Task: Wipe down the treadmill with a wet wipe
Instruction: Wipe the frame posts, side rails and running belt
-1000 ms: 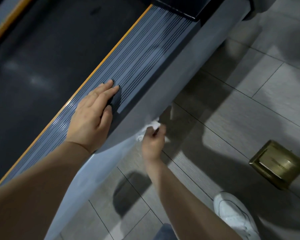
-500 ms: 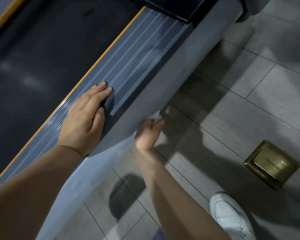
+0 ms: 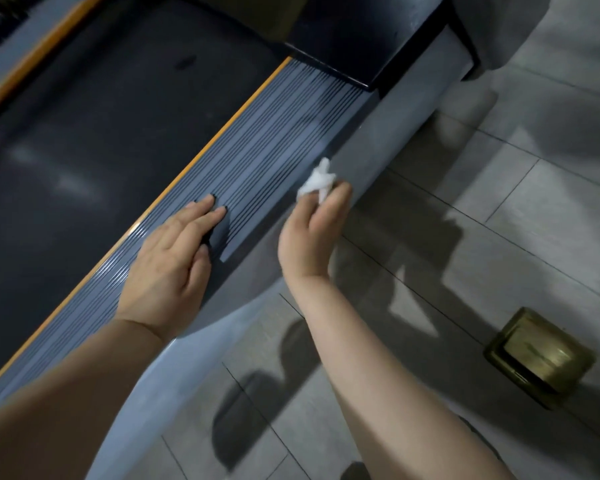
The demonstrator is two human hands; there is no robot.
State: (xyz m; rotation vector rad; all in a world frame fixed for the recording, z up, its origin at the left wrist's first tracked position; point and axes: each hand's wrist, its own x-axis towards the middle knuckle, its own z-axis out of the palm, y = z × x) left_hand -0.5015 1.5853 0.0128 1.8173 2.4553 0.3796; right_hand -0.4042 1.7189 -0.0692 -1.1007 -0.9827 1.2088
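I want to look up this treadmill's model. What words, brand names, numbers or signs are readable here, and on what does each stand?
None can be read.
Treadmill: no label, brand or number shows on the ribbed side rail, the grey side panel or the dark belt.
Wet wipe in the right hand: plain white, no print.
Brass floor box: its lid is blurred; any marking is unreadable.
Left hand: rests flat on the rail and may cover some of it.

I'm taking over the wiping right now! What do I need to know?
Left hand: flat, fingers straight, resting on the ribbed side rail.
Right hand: fingers pinch the crumpled wet wipe, at the rail's outer edge by the grey side panel.
Done: cannot tell which parts are wiped.
Left: probably the rail, panel and the belt.
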